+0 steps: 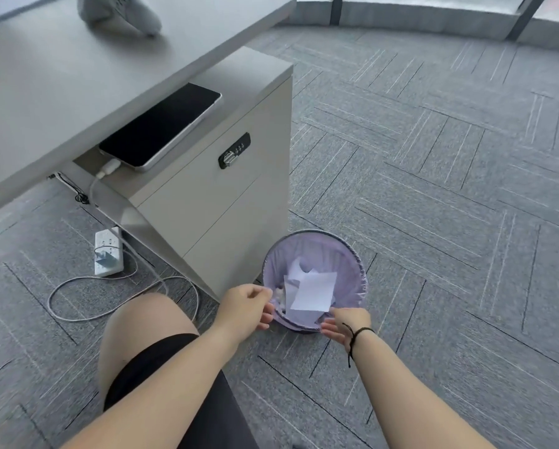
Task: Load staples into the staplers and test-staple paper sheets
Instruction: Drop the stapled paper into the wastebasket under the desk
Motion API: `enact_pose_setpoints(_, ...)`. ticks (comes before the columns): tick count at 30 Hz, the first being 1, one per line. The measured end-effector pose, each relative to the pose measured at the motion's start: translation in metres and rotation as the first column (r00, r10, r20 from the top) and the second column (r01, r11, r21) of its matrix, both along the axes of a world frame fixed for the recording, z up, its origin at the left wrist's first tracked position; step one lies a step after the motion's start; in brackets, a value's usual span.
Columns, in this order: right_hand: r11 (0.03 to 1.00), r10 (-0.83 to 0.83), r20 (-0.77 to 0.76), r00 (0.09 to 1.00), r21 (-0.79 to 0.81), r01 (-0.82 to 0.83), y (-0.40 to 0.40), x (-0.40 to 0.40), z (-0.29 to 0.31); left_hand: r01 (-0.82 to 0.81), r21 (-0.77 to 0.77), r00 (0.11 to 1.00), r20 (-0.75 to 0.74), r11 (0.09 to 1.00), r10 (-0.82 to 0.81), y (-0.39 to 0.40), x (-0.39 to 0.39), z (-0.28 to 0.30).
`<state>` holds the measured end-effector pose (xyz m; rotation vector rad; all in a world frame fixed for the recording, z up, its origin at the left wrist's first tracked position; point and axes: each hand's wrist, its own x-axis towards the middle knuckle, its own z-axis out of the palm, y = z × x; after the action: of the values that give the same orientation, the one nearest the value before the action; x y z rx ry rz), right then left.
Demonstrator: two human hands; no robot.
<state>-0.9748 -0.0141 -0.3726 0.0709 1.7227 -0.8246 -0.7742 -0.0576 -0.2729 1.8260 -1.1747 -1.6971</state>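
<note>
The left hand (244, 307) is hovering at the near rim of the wastebasket (357, 270), its fingers loosely curled; whether they are pinching the liner is unclear. The right hand (346, 325) is resting relaxed at the rim's near edge, fingers fairly straight and holding nothing. Inside are lying flat white paper sheets (313, 291), thin and sharp-cornered, on a crinkled lilac plastic liner (320, 251). No stapler is showing. To do this well, the person is probably best steadying the light round bin with both hands, so that the papers are not spilling onto the coarse grey carpet (449, 157).
</note>
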Motion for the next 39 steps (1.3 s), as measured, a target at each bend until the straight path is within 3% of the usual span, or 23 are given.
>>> enact_pose_setpoints(4, 0.995, 0.032, -0.012, 0.999, -0.098, -0.033, 0.004, 0.008, 0.022, -0.005, -0.029, 1.000, 0.002, 1.000, 0.005, 0.000, 0.008, 0.013)
enact_pose_setpoints(9, 0.902, 0.056, -0.190, 0.980, -0.412, -0.131, 0.001, 0.035, 0.109, 0.037, -0.218, 0.999, -0.024, 0.975, -0.043, 0.001, 0.009, 0.060)
enact_pose_setpoints(14, 0.647, 0.108, -0.301, 0.947, -0.702, -0.297, -0.001, 0.088, 0.239, -0.014, -0.464, 0.997, -0.077, 0.886, -0.024, 0.007, 0.035, 0.142)
enact_pose_setpoints(20, 0.284, 0.155, -0.475, 0.866, -0.819, -0.499, 0.008, 0.185, 0.353, -0.263, -0.688, 0.960, -0.253, 0.676, 0.116, 0.044, 0.123, 0.251)
enact_pose_setpoints(24, 0.044, 0.276, -0.516, 0.811, -0.836, -0.547, 0.016, 0.274, 0.396, -0.385, -0.764, 0.923, -0.325, 0.518, 0.206, 0.085, 0.210, 0.304)
enact_pose_setpoints(27, -0.079, 0.376, -0.556, 0.742, -0.817, -0.572, 0.015, 0.345, 0.413, -0.429, -0.799, 0.895, -0.311, 0.422, 0.320, 0.110, 0.283, 0.321)
enact_pose_setpoints(31, -0.198, 0.491, -0.618, 0.614, -0.766, -0.612, 0.008, 0.451, 0.416, -0.533, -0.778, 0.791, -0.321, 0.331, 0.520, 0.141, 0.382, 0.326)
enact_pose_setpoints(33, -0.237, 0.545, -0.662, 0.515, -0.710, -0.663, 0.006, 0.503, 0.412, -0.543, -0.792, 0.731, -0.282, 0.279, 0.621, 0.157, 0.430, 0.325)
enact_pose_setpoints(35, -0.272, 0.584, -0.708, 0.397, -0.632, -0.725, 0.002, 0.548, 0.404, -0.480, -0.837, 0.665, -0.151, 0.263, 0.732, 0.169, 0.474, 0.320)
enact_pose_setpoints(37, -0.314, 0.593, -0.756, 0.277, -0.533, -0.786, -0.003, 0.584, 0.393, -0.339, -0.871, 0.537, 0.132, 0.356, 0.833, 0.179, 0.511, 0.313)
enact_pose_setpoints(39, -0.363, 0.548, -0.821, 0.163, -0.408, -0.838, -0.006, 0.612, 0.388, -0.207, -0.829, 0.422, 0.404, 0.520, 0.812, 0.187, 0.540, 0.307)
